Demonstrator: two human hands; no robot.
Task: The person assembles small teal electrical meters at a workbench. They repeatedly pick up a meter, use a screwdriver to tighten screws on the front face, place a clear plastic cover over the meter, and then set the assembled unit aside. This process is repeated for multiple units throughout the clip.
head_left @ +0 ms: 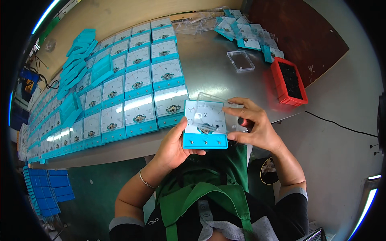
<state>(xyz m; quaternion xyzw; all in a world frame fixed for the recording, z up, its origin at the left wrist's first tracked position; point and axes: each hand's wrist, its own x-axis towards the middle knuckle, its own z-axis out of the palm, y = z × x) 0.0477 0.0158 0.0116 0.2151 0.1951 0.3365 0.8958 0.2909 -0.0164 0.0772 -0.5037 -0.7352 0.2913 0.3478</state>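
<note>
Above the near edge of the grey table (209, 72), a turquoise meter (205, 125) is gripped by the left hand (173, 145) and its clear cover (217, 105) pinched by the right hand (254, 125) (rows of identical meters (136, 84) lie leftward, a red tray (287, 82) rightward).

Rows of meters (136, 84) lie left on the table (209, 68), a tray (288, 81) at its right edge.

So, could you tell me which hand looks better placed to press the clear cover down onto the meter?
Probably the right hand: its fingers already pinch the clear cover over the meter. The left hand grips the meter's left edge from below, steadying it.
</note>
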